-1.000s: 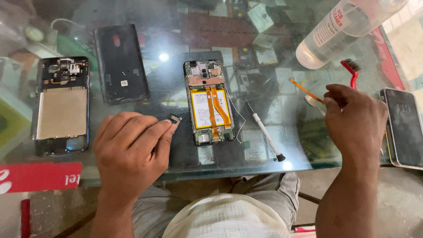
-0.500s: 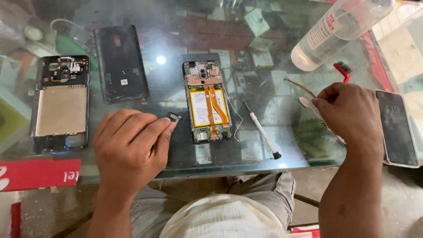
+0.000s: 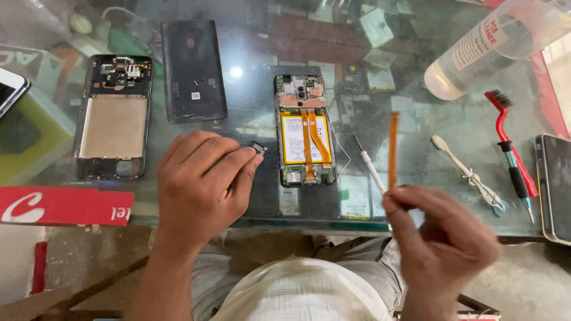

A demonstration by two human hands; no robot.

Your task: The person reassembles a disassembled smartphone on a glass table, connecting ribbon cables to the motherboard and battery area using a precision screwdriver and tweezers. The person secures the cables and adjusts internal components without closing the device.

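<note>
An opened phone (image 3: 305,138) with a yellow battery and orange flex cables lies face down in the middle of a glass table (image 3: 250,113). My left hand (image 3: 202,181) rests on the glass to its left, fingertips pinching a small dark part (image 3: 258,147). My right hand (image 3: 443,235) is raised near the table's front edge and pinches the lower end of a thin orange flex strip (image 3: 392,148), which stands upright. A white-handled pick tool (image 3: 369,163) lies just right of the phone.
A phone frame with a metal plate (image 3: 113,116) and a black back cover (image 3: 193,68) lie at the left. At the right are a clear plastic bottle (image 3: 493,47), a red brush (image 3: 505,134), a white tool (image 3: 467,172) and a dark phone (image 3: 556,184).
My right hand has come from the table's right side towards me and to the left, lifting the orange strip upright. The left hand has stayed in place.
</note>
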